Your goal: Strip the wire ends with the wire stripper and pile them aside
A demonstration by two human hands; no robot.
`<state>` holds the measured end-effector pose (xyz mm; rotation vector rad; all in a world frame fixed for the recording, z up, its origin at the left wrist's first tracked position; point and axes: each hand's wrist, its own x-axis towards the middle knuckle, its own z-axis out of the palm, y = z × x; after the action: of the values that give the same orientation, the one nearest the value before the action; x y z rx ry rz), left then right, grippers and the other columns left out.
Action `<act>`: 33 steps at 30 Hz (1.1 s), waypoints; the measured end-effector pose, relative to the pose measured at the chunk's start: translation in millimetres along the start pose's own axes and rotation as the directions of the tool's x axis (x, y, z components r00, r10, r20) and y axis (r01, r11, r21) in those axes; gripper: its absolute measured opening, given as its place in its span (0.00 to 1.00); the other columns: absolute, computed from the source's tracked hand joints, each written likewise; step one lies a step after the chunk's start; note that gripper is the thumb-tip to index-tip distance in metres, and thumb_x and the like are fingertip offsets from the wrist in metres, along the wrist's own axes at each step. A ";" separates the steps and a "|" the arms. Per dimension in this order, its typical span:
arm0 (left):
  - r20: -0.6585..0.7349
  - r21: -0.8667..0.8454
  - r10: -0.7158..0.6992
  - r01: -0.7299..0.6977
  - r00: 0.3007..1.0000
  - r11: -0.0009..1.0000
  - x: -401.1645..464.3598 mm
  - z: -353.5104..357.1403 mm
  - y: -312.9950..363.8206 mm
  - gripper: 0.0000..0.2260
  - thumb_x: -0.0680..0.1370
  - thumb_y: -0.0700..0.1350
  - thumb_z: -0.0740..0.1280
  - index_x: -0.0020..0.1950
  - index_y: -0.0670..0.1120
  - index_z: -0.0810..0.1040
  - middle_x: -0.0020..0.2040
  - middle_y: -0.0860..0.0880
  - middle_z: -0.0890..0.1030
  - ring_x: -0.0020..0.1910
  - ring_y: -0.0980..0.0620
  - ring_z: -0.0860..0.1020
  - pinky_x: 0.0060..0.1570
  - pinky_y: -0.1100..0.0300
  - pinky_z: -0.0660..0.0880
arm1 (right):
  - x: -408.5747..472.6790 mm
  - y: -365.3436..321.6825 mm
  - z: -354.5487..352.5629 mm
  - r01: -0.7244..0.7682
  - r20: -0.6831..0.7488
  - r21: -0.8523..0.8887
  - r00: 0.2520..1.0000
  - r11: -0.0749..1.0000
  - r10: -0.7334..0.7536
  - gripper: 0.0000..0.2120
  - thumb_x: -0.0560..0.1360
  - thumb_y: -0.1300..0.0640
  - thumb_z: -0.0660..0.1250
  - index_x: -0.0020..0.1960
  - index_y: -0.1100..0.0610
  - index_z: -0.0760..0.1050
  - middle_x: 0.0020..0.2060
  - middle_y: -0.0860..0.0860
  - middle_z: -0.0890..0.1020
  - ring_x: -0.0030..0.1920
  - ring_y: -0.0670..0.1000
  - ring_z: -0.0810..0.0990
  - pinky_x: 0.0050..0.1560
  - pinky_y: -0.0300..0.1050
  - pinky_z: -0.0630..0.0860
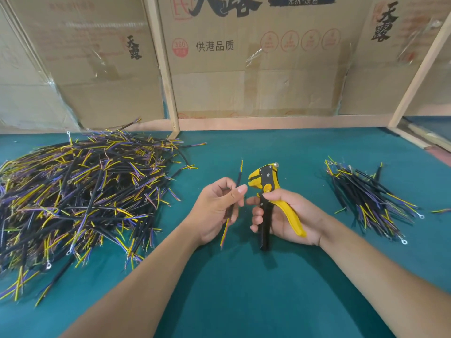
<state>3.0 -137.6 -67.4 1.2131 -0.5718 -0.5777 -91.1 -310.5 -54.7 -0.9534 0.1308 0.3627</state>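
Observation:
My left hand (pixel 216 208) pinches a short black-sheathed wire (pixel 238 175) upright, its yellow and purple cores sticking out at the top and below my palm. Just to its right, my right hand (pixel 286 219) grips the handles of a yellow and black wire stripper (pixel 266 181), jaws pointing left toward the wire's upper end, a small gap apart. A big heap of wires (pixel 80 191) covers the left of the green table. A smaller pile of wires (pixel 368 198) lies at the right.
The green tabletop (pixel 244 289) stretches in front of my forearms. Cardboard panels (pixel 244 57) in a wooden frame (pixel 166 76) wall off the back. One loose wire (pixel 440 211) lies at the far right edge.

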 end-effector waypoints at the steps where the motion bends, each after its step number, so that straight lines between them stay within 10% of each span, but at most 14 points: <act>1: 0.014 0.007 -0.001 0.000 1.000 1.000 0.2 -0.4 -0.3 0.14 0.74 0.51 0.76 0.38 0.50 0.72 0.34 0.47 0.76 0.19 0.53 0.66 0.20 0.66 0.61 | -0.1 0.2 -1.2 0.003 0.006 0.010 1.000 1.000 -0.003 0.17 0.77 0.57 0.62 0.61 0.66 0.73 0.38 0.57 0.74 0.38 0.55 0.75 0.49 0.54 0.79; 15: 0.211 0.239 -0.029 -0.023 0.977 0.971 -5.4 -3.7 3.9 0.10 0.77 0.53 0.70 0.42 0.47 0.80 0.35 0.45 0.80 0.19 0.54 0.64 0.22 0.67 0.61 | 4.5 -6.5 -12.2 0.321 -0.208 0.136 0.934 0.937 -0.290 0.15 0.73 0.60 0.66 0.58 0.61 0.78 0.43 0.55 0.81 0.43 0.54 0.81 0.50 0.53 0.80; 33: 0.189 0.307 -0.033 -0.027 0.981 0.951 -6.8 2.9 3.9 0.07 0.77 0.50 0.71 0.41 0.49 0.79 0.34 0.45 0.78 0.20 0.53 0.63 0.22 0.66 0.61 | 4.1 -4.6 -14.4 0.331 -0.235 0.155 0.927 0.931 -0.291 0.14 0.73 0.63 0.67 0.58 0.62 0.78 0.39 0.56 0.78 0.39 0.54 0.81 0.45 0.53 0.82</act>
<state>-3.5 -134.0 -63.5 1.4620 -0.8483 -0.6284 -84.9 -323.6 -60.5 -0.8015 0.1988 -0.0470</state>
